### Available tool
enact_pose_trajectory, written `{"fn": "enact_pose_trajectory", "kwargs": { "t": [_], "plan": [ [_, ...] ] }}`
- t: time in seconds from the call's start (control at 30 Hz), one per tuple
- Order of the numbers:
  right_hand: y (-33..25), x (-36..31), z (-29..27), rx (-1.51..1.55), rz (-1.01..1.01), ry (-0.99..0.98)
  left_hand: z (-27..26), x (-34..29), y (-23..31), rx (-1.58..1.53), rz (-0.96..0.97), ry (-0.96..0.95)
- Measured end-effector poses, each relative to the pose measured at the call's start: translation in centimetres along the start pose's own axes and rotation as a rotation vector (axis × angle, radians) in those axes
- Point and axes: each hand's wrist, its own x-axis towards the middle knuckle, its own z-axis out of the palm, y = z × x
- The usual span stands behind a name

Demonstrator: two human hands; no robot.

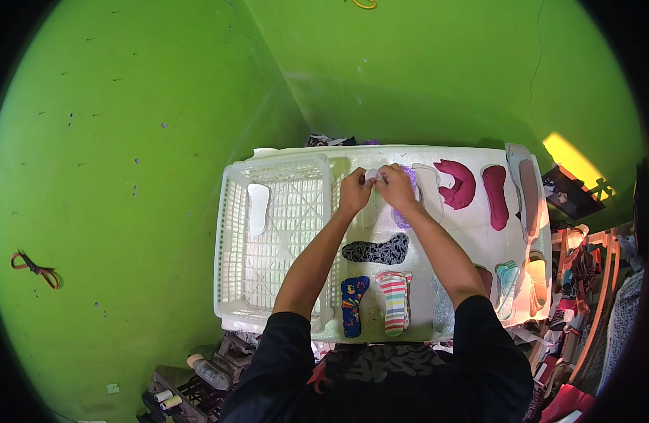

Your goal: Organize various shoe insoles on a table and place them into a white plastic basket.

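Note:
Near the far edge of a white board-like tabletop (472, 268), my left hand (354, 192) and my right hand (396, 186) meet with fingertips closed on a small whitish piece (371, 174). Its exact kind is hard to make out. Just below the fingers lies a pale insole shape (367, 213). A purple patterned piece (403, 216) is partly covered by my right hand. Beside it rests a white insole (429, 189) with a dark edge. Between my forearms a black-and-white patterned sole-shaped piece (377, 249) lies crosswise.
A white plastic basket (226, 247) holding one white insole (257, 209) stands left. Maroon pieces (495, 197) and long insoles (528, 197) lie right. Blue patterned (351, 310) and striped (394, 303) pieces are along the near edge. Green walls (162, 176) rise behind and left.

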Motion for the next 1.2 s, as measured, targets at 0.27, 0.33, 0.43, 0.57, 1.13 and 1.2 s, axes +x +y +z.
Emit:
{"fn": "enact_pose_trajectory", "kwargs": {
  "t": [0.27,0.33,0.43,0.57,1.13,1.2],
  "plan": [
    [-5.6,-1.9,-8.2,0.586,0.005,-0.094,-3.9,-4.0,4.9,-0.571,0.067,-0.057],
    [-8.6,-2.6,-10.9,0.566,-0.032,-0.065,-5.2,-5.3,8.0,-0.620,0.114,-0.077],
    [-12.5,-2.7,-14.1,0.603,-0.141,-0.004,-7.4,-6.7,11.5,-0.655,0.162,-0.096],
    [-17.0,-3.2,-16.6,0.594,-0.217,0.081,-10.7,-9.2,14.6,-0.696,0.213,-0.065],
    [-23.2,-4.1,-7.6,0.347,-0.382,-0.032,-18.9,-21.1,7.3,-0.518,0.065,-0.047],
    [-23.2,-3.9,-5.5,0.329,-0.399,-0.055,-19.6,-22.0,5.9,-0.411,-0.032,-0.081]
  ]
}}
